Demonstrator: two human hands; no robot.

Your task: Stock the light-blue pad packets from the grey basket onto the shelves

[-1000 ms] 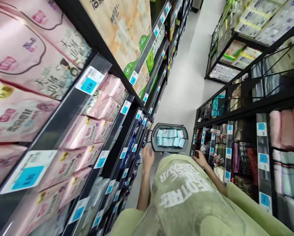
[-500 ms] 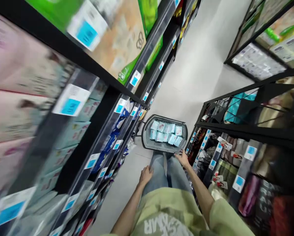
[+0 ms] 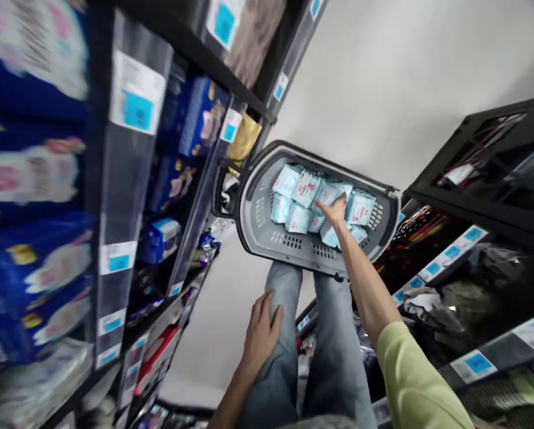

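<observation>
Work in a narrow aisle, between the left shelf [image 3: 126, 220] and the right shelf [image 3: 508, 208], with pale floor [image 3: 410, 77] in view beyond. Keep elbows tucked, clear of both shelf edges. Find the grey basket [image 3: 260, 226] just ahead of the knees, slanted across the view, its handle [image 3: 217, 196] out toward the left shelf; cannot see its support. Keep it steady. Judge the left hand [image 3: 260, 333] better spent on the basket rim than on the left leg of the jeans [image 3: 280, 369]; for now, resting there, fingers slightly apart, holding nothing.

Find the right hand [image 3: 337, 210] inside the basket, on the pale blue packets [image 3: 299, 219], toward the right part of the loose pile. Note thumb spread from the other fingers; cannot tell whether clamped on a packet or only touching. Advise thumb and fingers on opposite sides of one packet, pressing lightly (probably soft), with any lift straight up to spare the neighbours.

Compare with half a second earlier: see less aisle, a much bigger basket, suggesting a lower viewpoint. On the left shelf, see blue packages [image 3: 61, 220] foremost instead of pink ones. Record right hand moved from near rim to packets; left hand again at the left leg.
</observation>
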